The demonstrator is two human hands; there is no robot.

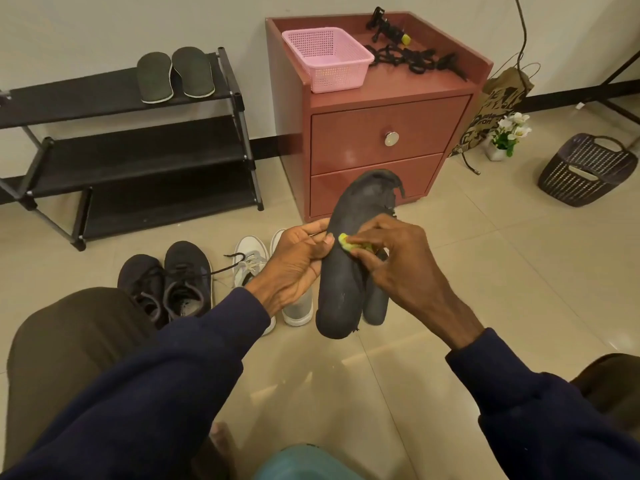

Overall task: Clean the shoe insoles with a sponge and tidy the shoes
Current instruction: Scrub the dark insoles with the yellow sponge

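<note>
Sponge [344, 241] pressed to an insole [341, 292] held between both hands.
The left hand [298, 261] grips the upright insole's edge. The right hand [398, 261] pinches the yellow sponge against its middle. White shoes [249, 261] lie just beyond the left hand, with black shoes [166, 282] further left.

Your left grip [294, 265] holds the dark insole [341, 278] upright; your right grip [391, 261] pinches a yellow sponge [345, 242] against it, black shoes [187, 271] and white shoes [251, 251] beyond.
</note>
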